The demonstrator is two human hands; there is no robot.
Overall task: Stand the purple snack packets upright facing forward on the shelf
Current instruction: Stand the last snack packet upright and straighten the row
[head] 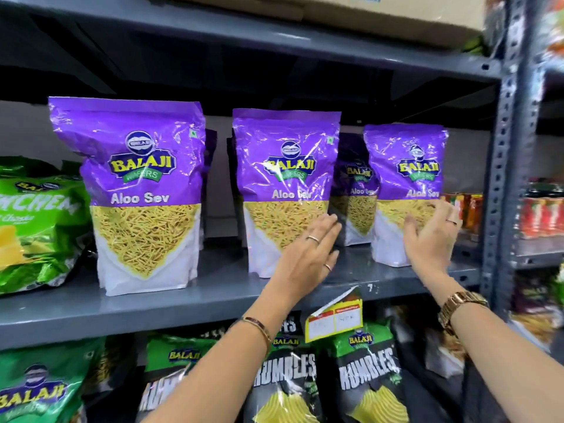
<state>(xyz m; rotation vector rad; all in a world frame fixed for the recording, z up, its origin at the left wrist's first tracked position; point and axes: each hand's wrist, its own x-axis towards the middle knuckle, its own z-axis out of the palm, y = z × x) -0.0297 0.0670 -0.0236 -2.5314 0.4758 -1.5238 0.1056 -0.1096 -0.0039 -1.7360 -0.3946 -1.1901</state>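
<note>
Three purple Aloo Sev packets stand upright, fronts forward, on the grey shelf (152,306): a left packet (137,190), a middle packet (283,184) and a right packet (403,184). A fourth purple packet (354,193) stands further back between the middle and right ones. More purple packets show behind the left one. My left hand (308,254) is flat, fingers apart, against the lower right corner of the middle packet. My right hand (433,236) rests with spread fingers on the lower front of the right packet. Neither hand grips anything.
Green snack bags (33,221) lie at the shelf's left end. A yellow price tag (334,319) hangs on the shelf edge. Black and green Rumbles bags (366,370) fill the shelf below. A perforated steel upright (503,166) bounds the right side, with red packets (467,209) beyond.
</note>
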